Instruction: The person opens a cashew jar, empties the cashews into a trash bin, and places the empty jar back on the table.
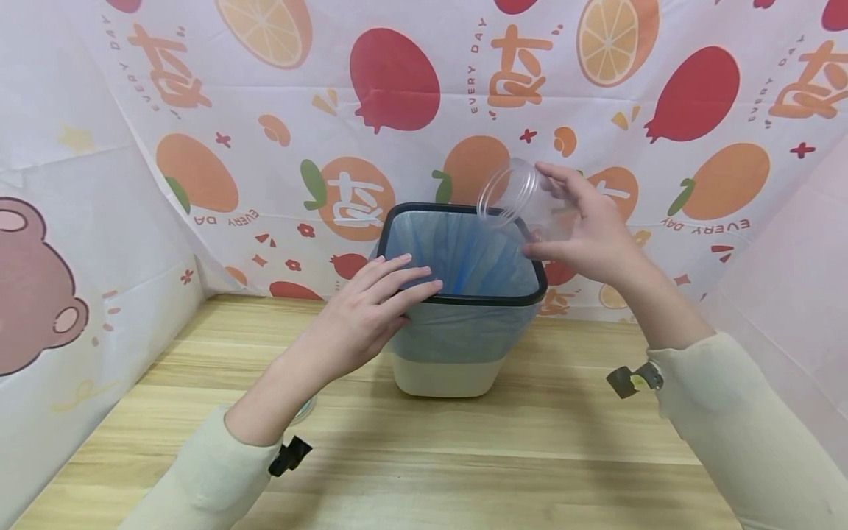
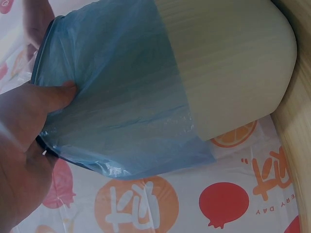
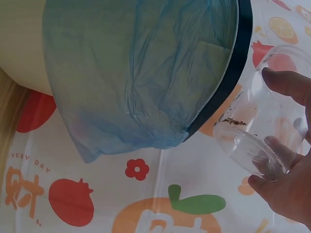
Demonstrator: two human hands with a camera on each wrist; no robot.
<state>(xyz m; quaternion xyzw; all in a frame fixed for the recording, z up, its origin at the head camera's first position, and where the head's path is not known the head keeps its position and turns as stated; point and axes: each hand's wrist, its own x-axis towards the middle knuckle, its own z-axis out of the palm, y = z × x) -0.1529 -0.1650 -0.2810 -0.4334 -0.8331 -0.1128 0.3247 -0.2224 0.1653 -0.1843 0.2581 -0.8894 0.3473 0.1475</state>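
Note:
A trash can (image 1: pixel 447 379) with a black rim and a blue bag liner (image 2: pixel 121 97) stands upright on the table. My left hand (image 1: pixel 367 309) holds its near left rim, fingers over the edge and thumb (image 2: pixel 60 94) against the bag outside. Above the right side of the rim, my right hand (image 1: pixel 589 228) grips a clear plastic jar (image 1: pixel 506 193) between thumb and fingers. The jar is tilted, its threaded mouth towards the can. Dark crumbs (image 3: pixel 234 121) cling inside the jar near its mouth. The bottom of the can's inside is hidden.
A small round clear object (image 1: pixel 305 410) lies on the wooden table (image 1: pixel 424 456), mostly hidden behind my left wrist. A fruit-print cloth (image 1: pixel 278 177) hangs close behind the can. White cloth walls (image 1: pixel 40 110) stand at both sides.

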